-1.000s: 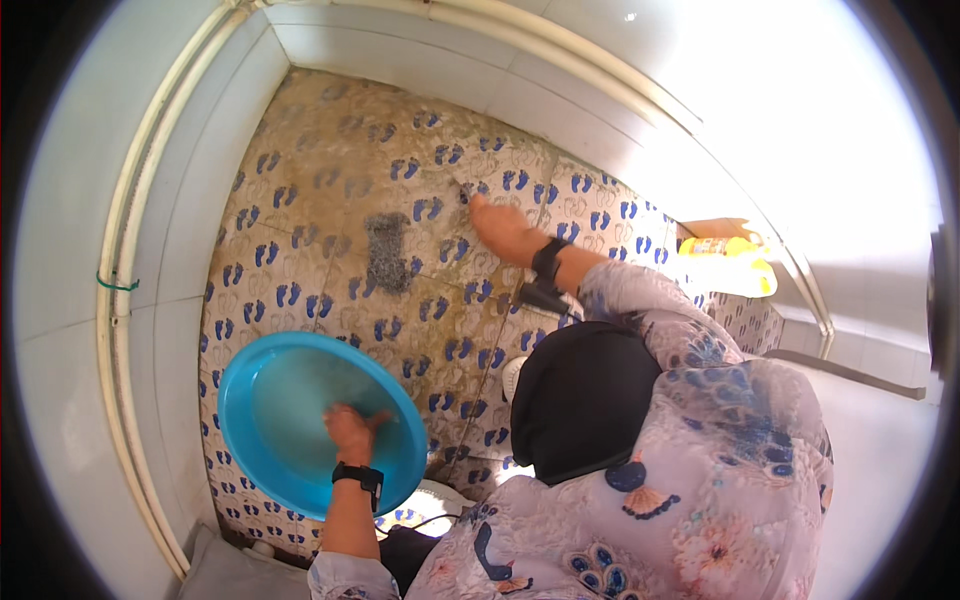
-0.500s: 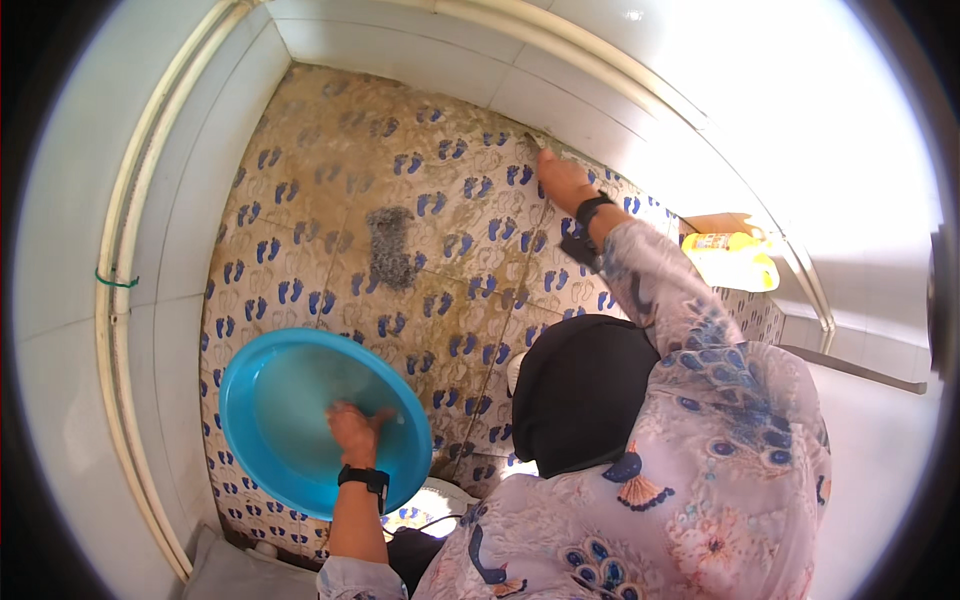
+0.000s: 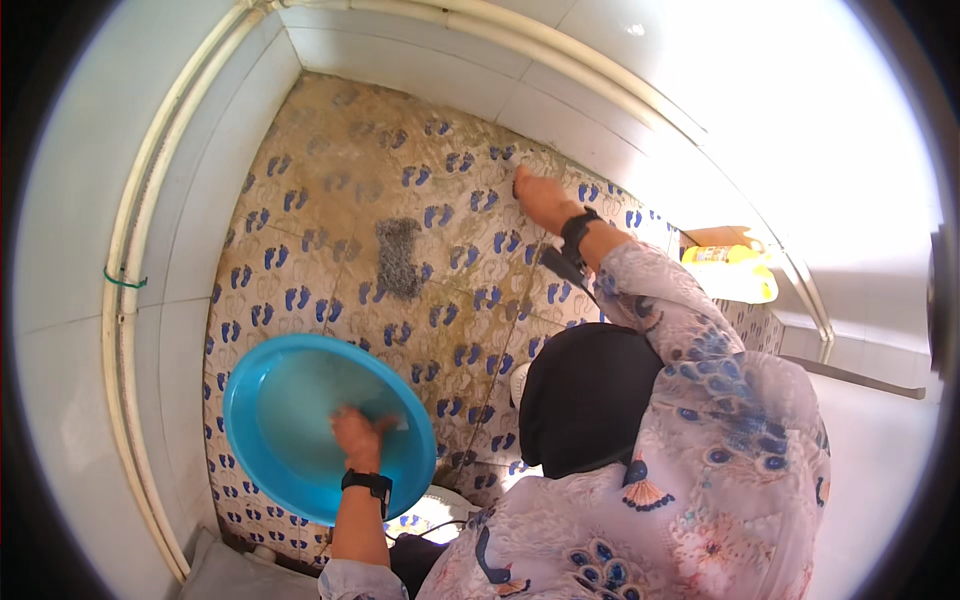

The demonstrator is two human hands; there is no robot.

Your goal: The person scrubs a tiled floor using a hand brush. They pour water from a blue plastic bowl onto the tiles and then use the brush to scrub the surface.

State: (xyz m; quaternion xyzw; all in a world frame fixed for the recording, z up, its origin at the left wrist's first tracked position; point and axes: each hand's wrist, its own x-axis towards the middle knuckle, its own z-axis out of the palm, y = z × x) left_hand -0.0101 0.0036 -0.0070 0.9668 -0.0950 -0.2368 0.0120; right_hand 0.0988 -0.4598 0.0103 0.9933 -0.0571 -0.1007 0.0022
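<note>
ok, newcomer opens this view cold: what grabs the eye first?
Probably the bright blue basin at lower left, with the left hand in its cloudy liquid. Next, the floor patterned with blue footprints, a rough grey piece lying mid-floor and the right hand low near the far wall. The yellow bottle at right also stands out.

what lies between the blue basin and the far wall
In the head view, a rough grey pad lies on the patterned floor between the blue basin and far wall.
</note>
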